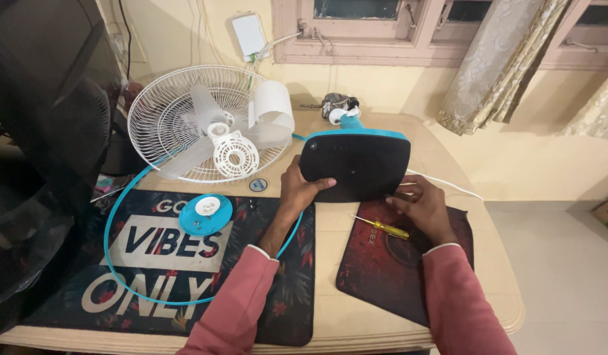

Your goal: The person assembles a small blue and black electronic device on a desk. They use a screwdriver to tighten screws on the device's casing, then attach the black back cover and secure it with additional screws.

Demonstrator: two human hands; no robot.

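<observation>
You have the black, teal-rimmed plastic fan base tipped up on edge at the middle of the beige surface, underside towards you. Your left hand clamps its near-left edge to steady it; your right hand rests fingers loosely curled at its lower right corner, near the yellow-handled screwdriver.

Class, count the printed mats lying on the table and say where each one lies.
2. A large dark lettered mat lies on the table's left, under the blue ring. A smaller dark red mat lies on the right, under the screwdriver.
</observation>
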